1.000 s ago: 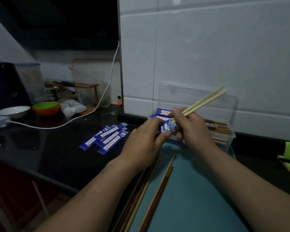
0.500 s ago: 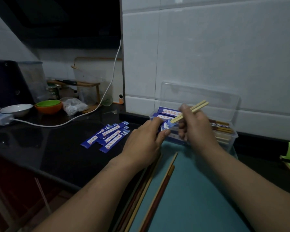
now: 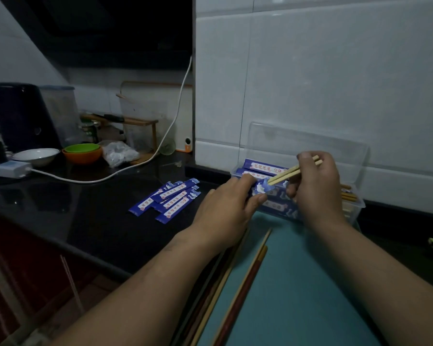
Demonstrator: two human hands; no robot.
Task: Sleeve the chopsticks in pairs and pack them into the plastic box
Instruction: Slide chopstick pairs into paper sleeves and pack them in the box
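Observation:
My left hand (image 3: 226, 208) pinches the open end of a blue paper sleeve (image 3: 261, 189). My right hand (image 3: 315, 186) grips a pair of pale wooden chopsticks (image 3: 289, 173); their tips are inside the sleeve's mouth and only a short length shows. Just behind my hands stands the clear plastic box (image 3: 358, 203) against the white tiled wall, lid up, with sleeved pairs (image 3: 263, 167) in it. Several empty blue sleeves (image 3: 169, 199) lie on the dark counter to the left. Loose chopsticks (image 3: 238, 290) lie along the left edge of a teal mat (image 3: 298, 283).
At the far left stand a white bowl (image 3: 36, 156), a green and orange bowl (image 3: 83, 152), a dark appliance (image 3: 20, 116) and a power strip (image 3: 8, 168) with a white cable (image 3: 140, 161). A crumpled plastic bag (image 3: 119, 153) lies behind. The counter edge runs diagonally at lower left.
My right hand has pushed the chopstick pair deeper into the sleeve; much less of the sticks pokes out than a second ago. My left hand still holds the sleeve's mouth.

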